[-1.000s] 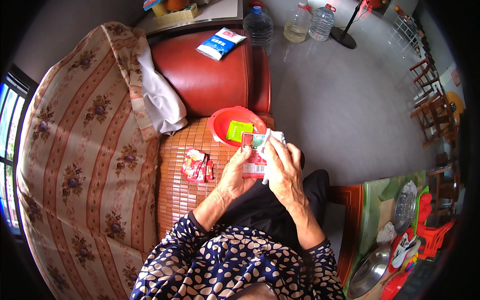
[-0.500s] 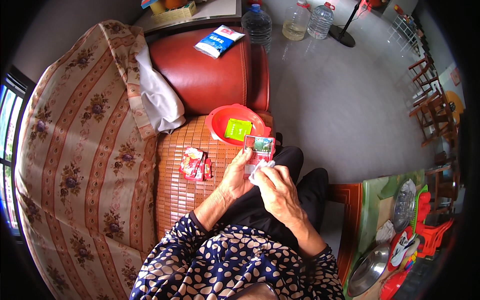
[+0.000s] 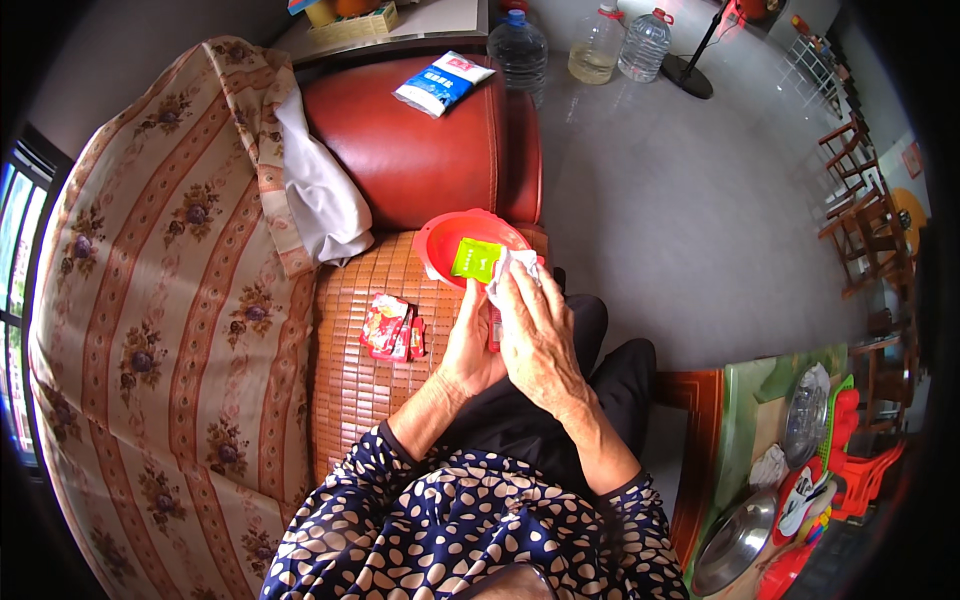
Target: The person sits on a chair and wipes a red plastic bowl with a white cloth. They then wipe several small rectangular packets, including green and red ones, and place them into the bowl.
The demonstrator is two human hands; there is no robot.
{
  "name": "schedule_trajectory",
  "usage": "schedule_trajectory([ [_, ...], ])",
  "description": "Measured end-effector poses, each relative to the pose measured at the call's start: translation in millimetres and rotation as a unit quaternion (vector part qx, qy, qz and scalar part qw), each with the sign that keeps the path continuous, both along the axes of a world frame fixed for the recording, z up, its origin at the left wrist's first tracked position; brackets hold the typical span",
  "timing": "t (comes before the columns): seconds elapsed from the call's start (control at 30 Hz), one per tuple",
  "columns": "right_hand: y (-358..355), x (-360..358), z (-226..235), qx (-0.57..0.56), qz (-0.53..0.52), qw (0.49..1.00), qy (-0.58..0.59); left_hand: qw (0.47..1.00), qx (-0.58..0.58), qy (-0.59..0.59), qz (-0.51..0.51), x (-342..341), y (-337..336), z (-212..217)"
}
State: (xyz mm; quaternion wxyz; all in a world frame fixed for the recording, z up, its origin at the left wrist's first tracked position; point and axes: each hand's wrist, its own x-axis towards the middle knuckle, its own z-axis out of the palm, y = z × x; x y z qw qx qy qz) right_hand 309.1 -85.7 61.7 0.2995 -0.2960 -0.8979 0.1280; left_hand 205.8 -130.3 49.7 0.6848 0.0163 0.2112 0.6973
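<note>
My left hand (image 3: 467,350) grips a red printed packet (image 3: 495,328) from its left side, the thumb along its edge. Over the packet's upper face lies my right hand (image 3: 538,345), fingers stretched forward and pressing a crumpled white tissue (image 3: 512,272) onto it. Most of the packet is hidden under that hand. Just beyond both hands, a red plastic basin (image 3: 450,236) holds a lime-green sachet (image 3: 478,259). Left of my left hand, several red sachets (image 3: 388,328) lie in a loose overlapping pile on the bamboo seat mat (image 3: 345,400).
A blue and white bag (image 3: 444,83) rests on the red leather armrest (image 3: 400,150). Floral cloth (image 3: 170,300) drapes the sofa back at left. Large water bottles (image 3: 645,45) stand on the floor ahead. At right, a green-edged table (image 3: 745,400) carries a metal basin (image 3: 735,545).
My right hand has slid forward with the tissue from the packet's lower part to its upper end, its fingers straightening and covering the picture. My left hand stays nearly in place.
</note>
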Motion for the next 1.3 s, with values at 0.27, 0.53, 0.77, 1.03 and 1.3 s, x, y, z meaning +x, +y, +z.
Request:
schedule_trajectory([
  [0.27, -31, 33, -13, -0.034, 0.103, 0.994, -0.02, 0.999, -0.012, 0.038, -0.03, -10, 0, -27],
  [0.53, 14, 62, -39, -0.359, -0.061, 0.859, 0.361, 0.995, -0.062, 0.079, 0.012, -31, 2, -43],
  [0.77, -12, 86, -99, -0.094, -0.14, 0.985, -0.044, 0.995, -0.067, 0.08, -0.007, -33, -6, -43],
  [1.03, -5, 96, -134, -0.138, -0.17, 0.974, 0.059, 0.994, -0.1, 0.008, -0.032, -26, -10, -56],
  [1.3, 34, 30, -23, 0.069, -0.076, 0.987, 0.126, 0.998, -0.042, -0.006, -0.05, -17, 0, -42],
])
